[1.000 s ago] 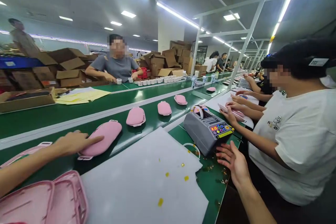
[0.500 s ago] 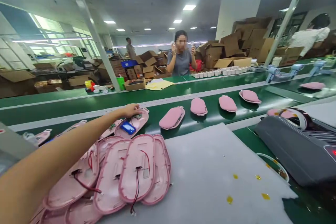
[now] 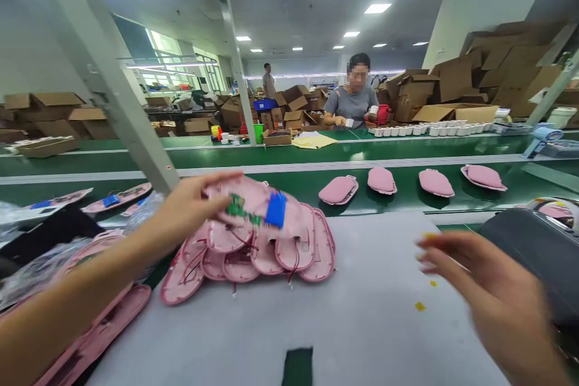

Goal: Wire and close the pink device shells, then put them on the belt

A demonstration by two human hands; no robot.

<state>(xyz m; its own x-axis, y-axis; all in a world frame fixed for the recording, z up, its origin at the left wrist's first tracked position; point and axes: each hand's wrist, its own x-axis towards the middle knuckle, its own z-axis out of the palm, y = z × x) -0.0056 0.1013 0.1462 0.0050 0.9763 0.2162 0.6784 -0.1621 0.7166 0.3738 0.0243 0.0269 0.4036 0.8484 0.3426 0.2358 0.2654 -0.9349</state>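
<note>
1. Moved since half a second ago: left hand, then resting on a pink shell with blue cell on the belt, now has that pink shell lifted above the pile of shells; right hand, then out of view, is now in at lower right; the view has swung left.
2. Left hand: fingers closed on the near end of the pink shell, inner side up, green board and blue cell showing. Image blurred with motion.
3. Right hand: empty, fingers spread and slightly curled, over the right part of the white foam sheet, blurred. Well apart from the left hand and the held shell, which sits to its left and further from the person.
4. Pile of shells: open pink halves with red and black wires, fanned on the far left corner of the foam sheet, directly below the held shell.
5. Open room: bare foam between the pile and the right hand. Right edge bounded by a grey tape dispenser; far edge meets the green conveyor belt.
6. Belt stock: four closed pink cases in a row, far right of the pile.
7. Left margin: further pink shells at the near left edge; a slanted frame post behind the left hand.
8. Background: a seated person in grey at the far line, among cardboard boxes.
</note>
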